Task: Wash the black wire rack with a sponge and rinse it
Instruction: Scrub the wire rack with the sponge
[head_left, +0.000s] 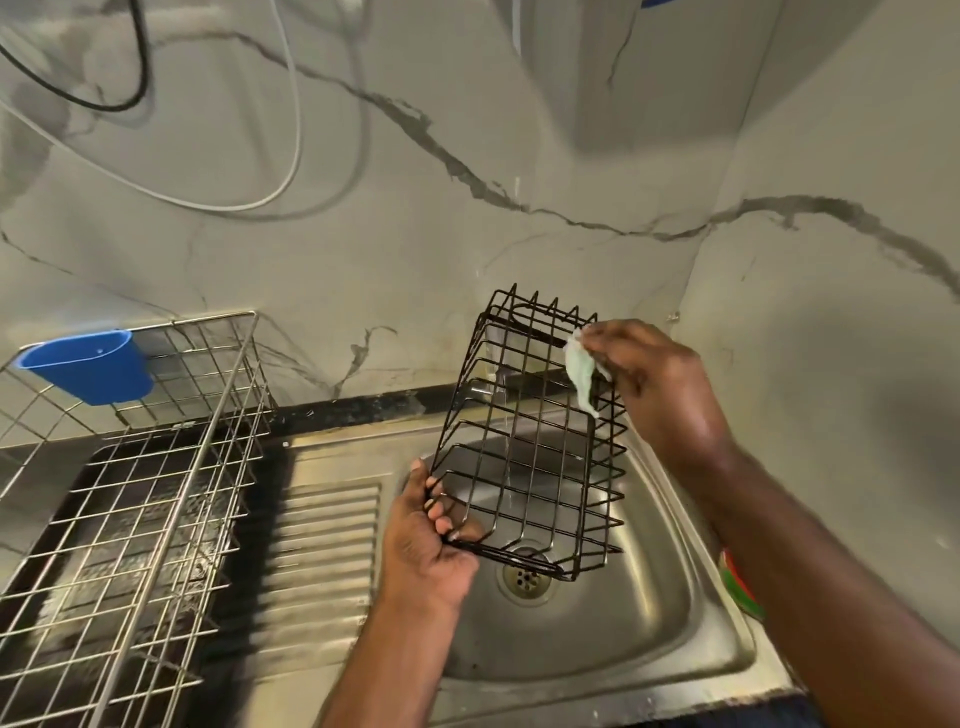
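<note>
The black wire rack (524, 441) is held tilted above the sink (597, 613), gripped at its lower corner by the left hand (431, 540). A pale sponge (581, 375) is pinched against its upper edge by the right hand (660, 384).

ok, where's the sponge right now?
Head view, right of centre: the pale sponge is pinched in the right hand against the black wire rack's upper right edge, above the sink.

Grey marble-look wall (363, 249) with dark veins, cables (291, 130) hanging. Steel sink (597, 639) with ribbed drainboard (327, 545). Chrome wire dish rack (156, 493) at left, blue cup (88, 366) hooked on it.
</note>
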